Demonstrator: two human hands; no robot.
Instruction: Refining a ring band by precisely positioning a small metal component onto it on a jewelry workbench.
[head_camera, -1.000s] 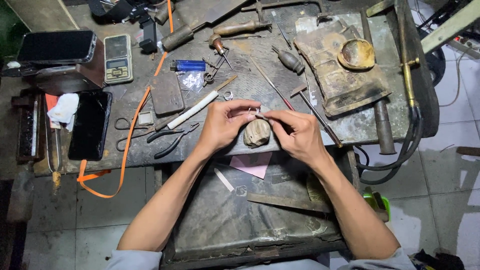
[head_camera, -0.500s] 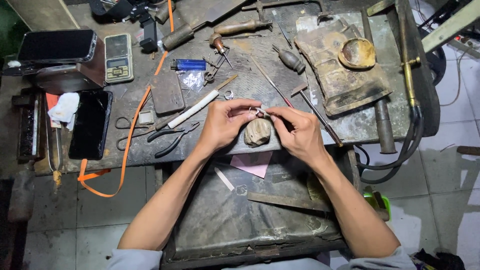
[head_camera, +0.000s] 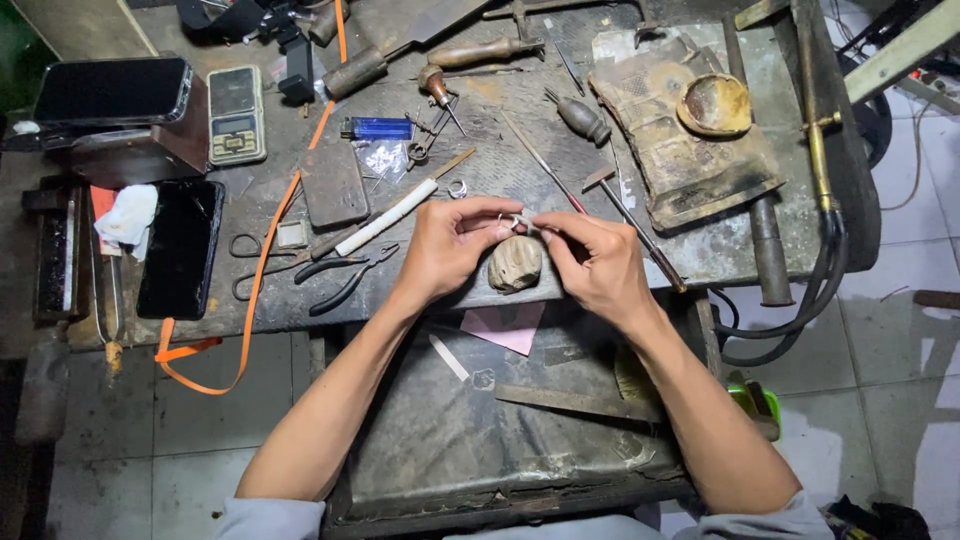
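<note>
Silver ring (head_camera: 519, 221), or some small shiny bit like it, sits pinched between both hands right above the worn bench peg (head_camera: 515, 263) at the front edge of the workbench (head_camera: 500, 170). Left hand (head_camera: 447, 245) has thumb and forefinger closed on it from one side, right hand (head_camera: 592, 258) nips it from the other, fingertips almost touching. Too tiny to say exactly what it is. Pliers (head_camera: 345, 278) and a white stick (head_camera: 385, 217) lie just left, blue lighter (head_camera: 377, 128) further back, pink paper (head_camera: 505, 326) down in the tray (head_camera: 440, 440).
</note>
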